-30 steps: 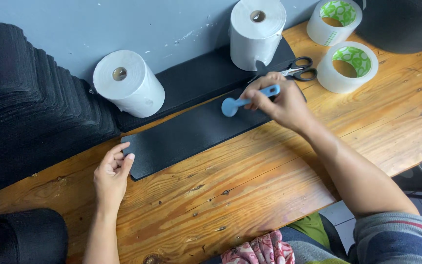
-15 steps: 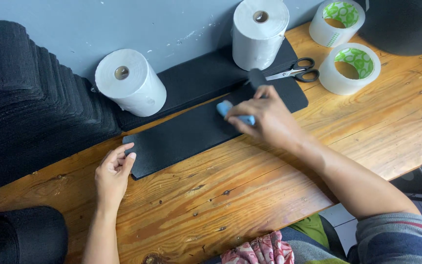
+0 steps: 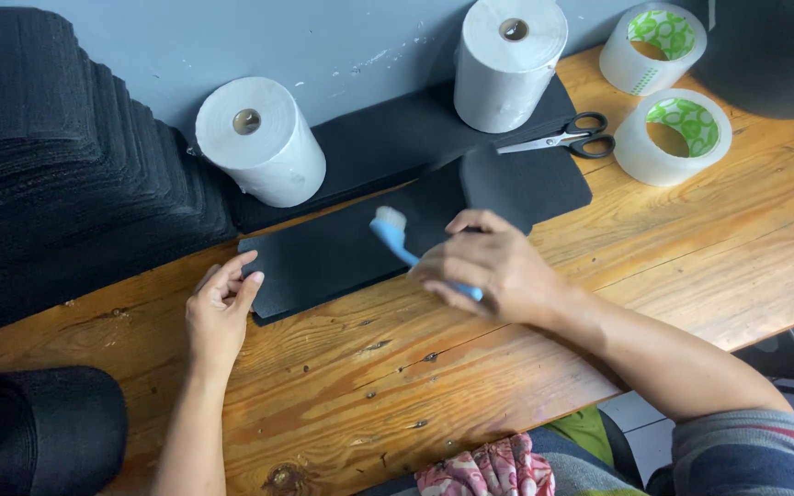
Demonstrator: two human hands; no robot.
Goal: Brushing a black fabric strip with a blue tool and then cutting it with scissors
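The right hand (image 3: 493,268) is gripping a blue brush (image 3: 397,233) over the black strip (image 3: 342,253) (bristles down); the left hand (image 3: 218,308), loosely open, is pinning the strip's near end.

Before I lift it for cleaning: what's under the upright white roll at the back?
The upright white roll stands on a black sheet against the wall. Scissors lie beside it. Whatever lies beneath that sheet is hidden.

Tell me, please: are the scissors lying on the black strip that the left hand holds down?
No, the scissors lie on the wooden table beside the standing white roll, apart from the black strip under the left hand.
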